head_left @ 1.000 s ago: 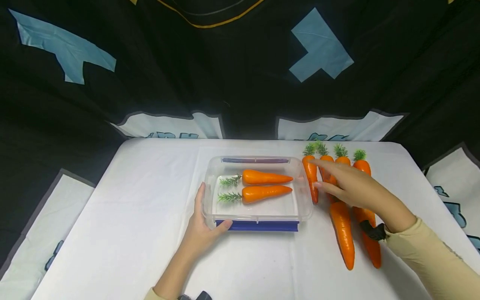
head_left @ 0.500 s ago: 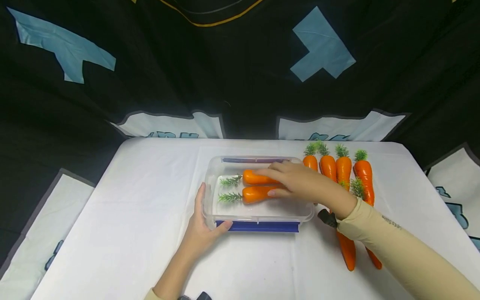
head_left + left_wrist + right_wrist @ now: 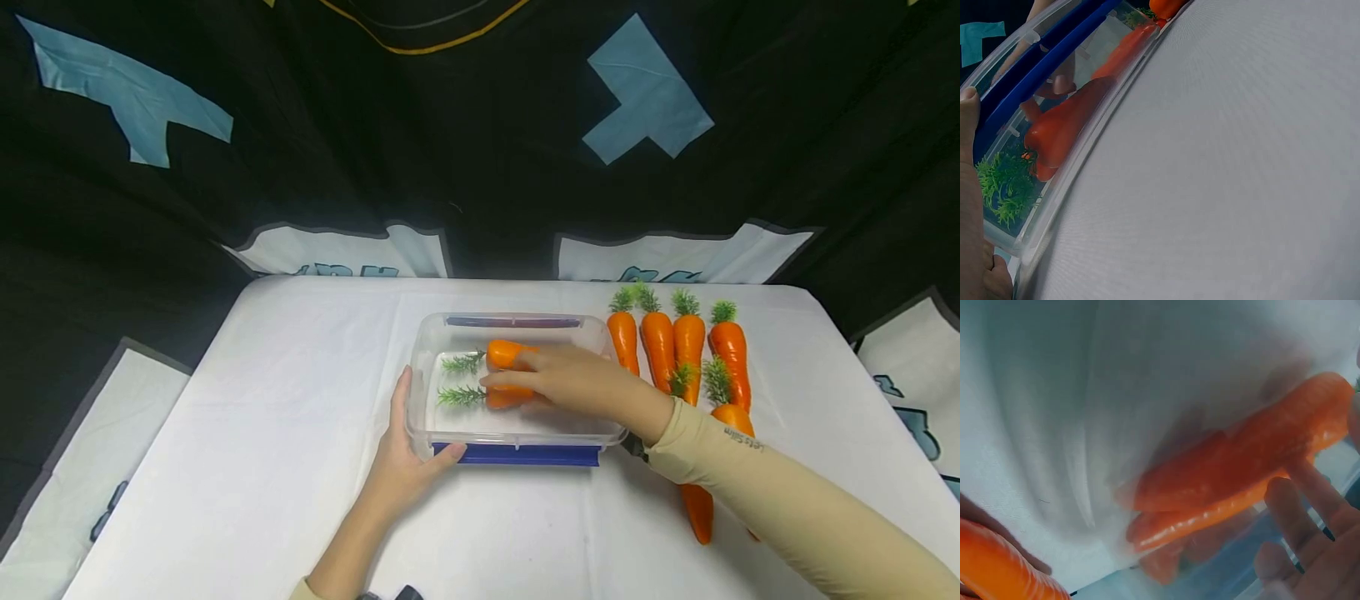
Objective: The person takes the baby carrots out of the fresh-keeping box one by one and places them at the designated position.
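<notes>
A clear plastic box (image 3: 615,433) with blue side clips stands mid-table, two carrots with green tops inside. My left hand (image 3: 408,467) holds its left end, thumb over the front rim. My right hand (image 3: 577,379) is down inside the box, over both the far carrot (image 3: 506,353) and the near carrot (image 3: 506,398), hiding their tips. In the right wrist view its loosely bent fingers (image 3: 1300,519) lie against the carrots, the upper carrot (image 3: 1254,450) largely in sight. Through the box wall, the left wrist view shows a carrot (image 3: 1060,134).
Several more carrots (image 3: 729,354) lie on the table to the right of the box, in two rows, partly under my right sleeve (image 3: 780,492). White cloth covers the table (image 3: 300,375). Dark patterned cloth (image 3: 450,167) hangs beyond its far edge.
My right hand has moved left from above the carrots on the table, down into the box and onto the two carrots there. My left hand stays at the box's left end.
</notes>
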Tool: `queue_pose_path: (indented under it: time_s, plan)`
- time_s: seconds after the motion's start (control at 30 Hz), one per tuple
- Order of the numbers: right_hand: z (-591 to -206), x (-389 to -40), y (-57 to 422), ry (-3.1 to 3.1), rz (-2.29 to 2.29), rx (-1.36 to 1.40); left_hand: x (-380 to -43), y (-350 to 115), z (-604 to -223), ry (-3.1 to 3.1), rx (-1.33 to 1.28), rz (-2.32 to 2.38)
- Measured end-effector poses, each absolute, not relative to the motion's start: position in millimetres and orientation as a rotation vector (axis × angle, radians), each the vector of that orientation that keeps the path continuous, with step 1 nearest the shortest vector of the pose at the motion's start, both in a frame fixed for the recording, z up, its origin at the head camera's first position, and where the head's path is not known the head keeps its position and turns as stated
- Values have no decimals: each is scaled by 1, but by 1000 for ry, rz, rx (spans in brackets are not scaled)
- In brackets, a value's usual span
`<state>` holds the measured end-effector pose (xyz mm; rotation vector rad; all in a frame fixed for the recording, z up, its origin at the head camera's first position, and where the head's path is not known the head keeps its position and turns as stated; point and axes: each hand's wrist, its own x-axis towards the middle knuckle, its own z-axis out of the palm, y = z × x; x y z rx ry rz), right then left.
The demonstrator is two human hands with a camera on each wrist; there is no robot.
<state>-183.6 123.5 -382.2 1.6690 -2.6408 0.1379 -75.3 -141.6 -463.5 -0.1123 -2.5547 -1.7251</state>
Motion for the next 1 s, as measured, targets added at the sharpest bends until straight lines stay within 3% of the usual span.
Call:
queue_pose_path:
  time_s: [1.0]
  plan:
    - [-384,-176,120,-2907,-56,1682,-75,-141,-462,-2547,-116,-1717]
